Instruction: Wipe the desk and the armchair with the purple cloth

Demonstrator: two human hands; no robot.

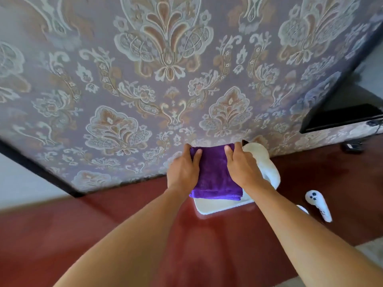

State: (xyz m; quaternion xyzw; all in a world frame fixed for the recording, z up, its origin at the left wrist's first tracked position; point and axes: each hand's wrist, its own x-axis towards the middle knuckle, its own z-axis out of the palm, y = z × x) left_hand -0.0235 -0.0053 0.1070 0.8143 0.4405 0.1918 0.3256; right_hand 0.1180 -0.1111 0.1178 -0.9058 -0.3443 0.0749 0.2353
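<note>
A folded purple cloth lies on a flat white object at the back of the reddish-brown desk, close to the wall. My left hand grips the cloth's left edge, thumb on top. My right hand holds its right edge the same way. Both forearms reach forward over the desk. No armchair is in view.
Patterned wallpaper rises straight behind the desk. A white curved device sits right of the cloth, and a white hand controller lies further right. A black screen hangs at the far right, above a small black box.
</note>
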